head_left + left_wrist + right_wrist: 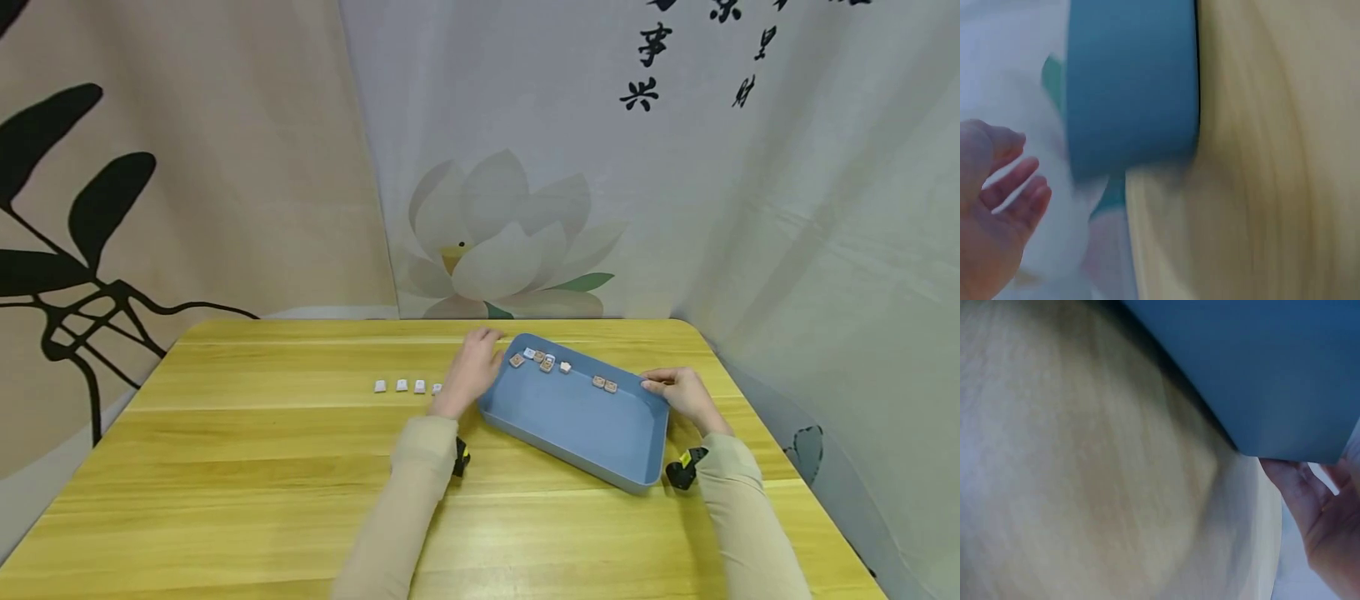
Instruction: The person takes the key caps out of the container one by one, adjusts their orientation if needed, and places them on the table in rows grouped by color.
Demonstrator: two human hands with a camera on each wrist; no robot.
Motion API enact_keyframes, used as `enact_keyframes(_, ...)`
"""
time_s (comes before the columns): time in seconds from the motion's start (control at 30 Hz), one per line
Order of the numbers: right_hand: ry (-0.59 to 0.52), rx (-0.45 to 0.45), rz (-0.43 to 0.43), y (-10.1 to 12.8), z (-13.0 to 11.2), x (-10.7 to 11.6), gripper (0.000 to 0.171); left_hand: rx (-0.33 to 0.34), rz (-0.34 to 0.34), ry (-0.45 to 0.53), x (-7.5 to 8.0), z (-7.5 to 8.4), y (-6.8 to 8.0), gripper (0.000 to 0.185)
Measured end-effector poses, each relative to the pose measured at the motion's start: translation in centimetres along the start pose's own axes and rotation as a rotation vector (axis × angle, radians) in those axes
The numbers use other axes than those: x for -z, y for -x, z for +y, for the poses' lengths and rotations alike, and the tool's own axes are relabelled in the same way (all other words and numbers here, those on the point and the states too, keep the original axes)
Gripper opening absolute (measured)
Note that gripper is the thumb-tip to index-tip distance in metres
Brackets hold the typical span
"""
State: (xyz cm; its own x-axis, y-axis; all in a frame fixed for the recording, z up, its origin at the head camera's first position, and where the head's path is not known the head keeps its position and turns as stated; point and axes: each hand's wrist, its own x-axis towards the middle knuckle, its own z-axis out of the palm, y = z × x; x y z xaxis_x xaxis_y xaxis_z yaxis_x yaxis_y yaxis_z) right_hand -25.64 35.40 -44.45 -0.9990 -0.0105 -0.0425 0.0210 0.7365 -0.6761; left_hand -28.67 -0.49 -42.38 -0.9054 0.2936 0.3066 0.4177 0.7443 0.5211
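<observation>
A blue-grey rectangular tray (pixel 573 425) lies slanted on the table, with several small brown and white square pieces like keycaps (pixel 547 364) along its far side. At the tray's right end, my right hand (pixel 681 393) pinches the wall, thumb over the rim. The right wrist view shows its fingers (pixel 1300 487) against the outside of the tray (pixel 1272 381). By the left end is my left hand (pixel 472 371); in the left wrist view this hand (pixel 1000 206) has loosely bent, parted fingers and a visible gap to the tray wall (pixel 1132 87).
Left of the left hand, several white keycap-like pieces (pixel 402 385) stand in a row, the nearest partly behind that hand. Both lie on a wood-grain table (pixel 262 475). A printed curtain (pixel 525 108) hangs behind the table's far edge.
</observation>
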Motion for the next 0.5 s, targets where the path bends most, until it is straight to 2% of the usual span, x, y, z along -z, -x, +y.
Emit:
enact_keyframes(0.13,-0.001,-0.001,-0.001,-0.1,0.0,-0.1,0.036,-0.075,-0.121,-0.023,-2.7,2.0,-1.1,0.033)
enact_keyframes(0.23,0.004,0.001,0.003,-0.1,0.0,-0.1,0.035,-0.093,-0.202,-0.063,-4.5,3.0,-1.7,0.036)
enact_keyframes(0.37,0.001,-0.003,-0.002,-0.1,-0.1,-0.1,0.036,-0.071,-0.296,-0.148,-6.0,3.8,-2.1,0.044)
enact_keyframes(0.5,0.002,-0.009,-0.010,0.0,-0.2,-0.1,0.036,-0.091,-0.351,-0.219,-6.8,4.0,-2.4,0.047)
